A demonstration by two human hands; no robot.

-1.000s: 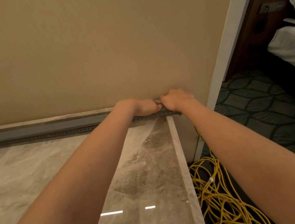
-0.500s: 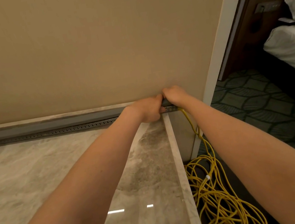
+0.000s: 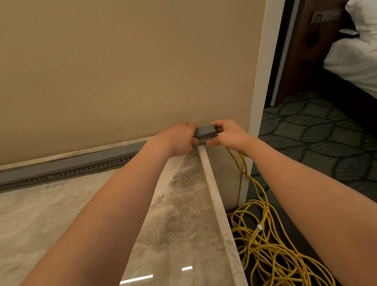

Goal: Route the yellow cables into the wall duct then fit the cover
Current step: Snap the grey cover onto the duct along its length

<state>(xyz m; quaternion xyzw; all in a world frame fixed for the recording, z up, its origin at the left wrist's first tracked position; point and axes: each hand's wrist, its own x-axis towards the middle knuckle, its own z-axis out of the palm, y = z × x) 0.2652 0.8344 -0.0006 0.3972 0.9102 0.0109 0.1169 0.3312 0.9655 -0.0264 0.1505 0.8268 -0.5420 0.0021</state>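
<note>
Where the duct [image 3: 49, 169] ends, left hand [image 3: 177, 140], right hand [image 3: 228, 133] on cover [image 3: 205, 131].

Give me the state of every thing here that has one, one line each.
Grey slotted wall duct: runs along the foot of the wall, right end held between both hands.
Yellow cables: mostly coiled loose on the floor, one run rising to the duct's end.
Left hand: grips the duct, fingers curled.
Right hand: grips the duct's end, above the cables.

1 wide-angle view from the head looks forward and down, close to the wall [image 3: 120, 67] and the marble counter [image 3: 35, 231] below it.
</note>
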